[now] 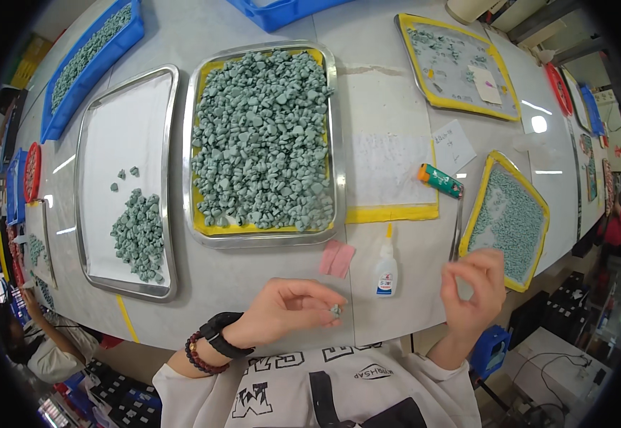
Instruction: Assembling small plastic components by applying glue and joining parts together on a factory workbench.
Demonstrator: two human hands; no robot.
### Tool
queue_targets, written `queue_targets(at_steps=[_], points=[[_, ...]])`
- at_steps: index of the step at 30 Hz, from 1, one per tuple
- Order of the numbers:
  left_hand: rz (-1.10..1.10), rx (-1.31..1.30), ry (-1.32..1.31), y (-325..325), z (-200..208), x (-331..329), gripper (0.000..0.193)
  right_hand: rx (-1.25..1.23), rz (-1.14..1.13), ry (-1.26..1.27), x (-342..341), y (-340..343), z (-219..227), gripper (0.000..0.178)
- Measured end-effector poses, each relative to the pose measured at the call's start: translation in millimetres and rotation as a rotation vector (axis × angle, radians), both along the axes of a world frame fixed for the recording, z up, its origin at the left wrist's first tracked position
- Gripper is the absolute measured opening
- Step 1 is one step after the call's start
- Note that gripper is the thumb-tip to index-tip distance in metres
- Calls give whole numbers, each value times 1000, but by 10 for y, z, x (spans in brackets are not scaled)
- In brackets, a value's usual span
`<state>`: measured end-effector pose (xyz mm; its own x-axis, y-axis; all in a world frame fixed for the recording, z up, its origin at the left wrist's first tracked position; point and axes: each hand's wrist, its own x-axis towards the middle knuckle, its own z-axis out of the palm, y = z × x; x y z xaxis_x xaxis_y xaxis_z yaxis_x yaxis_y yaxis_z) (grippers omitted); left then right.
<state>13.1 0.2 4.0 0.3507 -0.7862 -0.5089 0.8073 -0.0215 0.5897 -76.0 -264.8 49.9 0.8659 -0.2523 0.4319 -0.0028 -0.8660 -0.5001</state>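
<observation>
My left hand (282,308) pinches a small grey-green piece (335,311) between thumb and fingertips, near the table's front edge. My right hand (473,282) is raised to the right with fingers curled, gripping the lower end of thin metal tweezers (456,228) that point up and away. A big steel tray (332,135) heaped with grey-green pieces (260,135) lies beyond my left hand. Left of it, a second steel tray (171,178) holds a smaller pile (139,235). A small white glue bottle (387,267) and a pink pad (337,258) lie between my hands.
A yellow-rimmed tray (499,160) of fine green bits sits right of the tweezers; a green-and-orange lighter (439,180) and white paper sheets (385,167) lie behind. Blue bins (89,64) and another yellow-edged tray (456,64) stand farther back. Another person (36,342) sits at lower left.
</observation>
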Motion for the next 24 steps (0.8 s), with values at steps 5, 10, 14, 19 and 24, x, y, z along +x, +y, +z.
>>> queue_targets(at_steps=[5, 10, 14, 19, 24], points=[[18, 26, -25, 6, 33, -29, 20, -119, -380, 106, -86, -663, -200, 14], [-12, 55, -44, -19, 7, -33, 21, -113, -391, 284, -311, -830, -254, 13], [-4, 45, -46, -26, 5, -25, 21, -230, -394, 361, -300, -802, -283, 10], [-12, 55, -48, -15, 3, -33, 22, -194, -425, 420, -319, -854, -337, 9], [-26, 23, -58, -44, -16, -30, 23, -115, -358, 189, -220, -516, -172, 9]])
